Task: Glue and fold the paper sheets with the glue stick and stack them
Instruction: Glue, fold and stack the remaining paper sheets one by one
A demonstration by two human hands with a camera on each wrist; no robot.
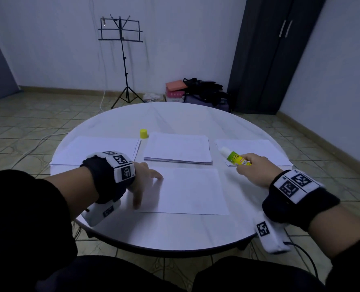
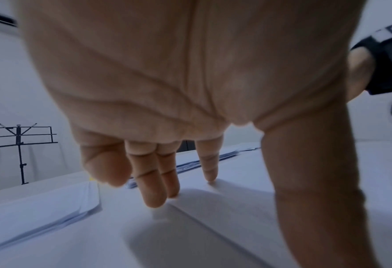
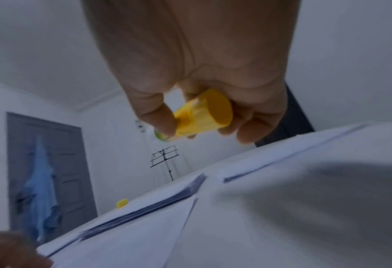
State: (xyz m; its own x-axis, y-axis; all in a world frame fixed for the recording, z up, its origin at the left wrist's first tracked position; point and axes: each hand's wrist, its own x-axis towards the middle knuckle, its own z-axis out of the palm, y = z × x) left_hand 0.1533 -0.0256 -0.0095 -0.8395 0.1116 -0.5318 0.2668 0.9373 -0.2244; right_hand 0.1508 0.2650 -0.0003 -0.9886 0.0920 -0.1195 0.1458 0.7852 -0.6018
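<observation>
A single white paper sheet [image 1: 187,190] lies flat in front of me on the round white table [image 1: 174,232]. My left hand [image 1: 147,182] rests on the sheet's left edge, fingers [image 2: 153,190] spread and straight. My right hand [image 1: 257,169] grips an uncapped green-and-yellow glue stick [image 1: 236,158] above the table, right of the sheet, white tip pointing up-left. In the right wrist view the glue stick's yellow base [image 3: 204,114] shows between my curled fingers. The yellow cap [image 1: 143,133] stands behind the sheets.
Three piles of paper lie across the table: a left pile [image 1: 96,149], a thicker middle stack [image 1: 178,148] and a right pile [image 1: 257,148]. A music stand [image 1: 122,60], bags on the floor [image 1: 200,91] and a dark wardrobe [image 1: 269,55] are beyond the table.
</observation>
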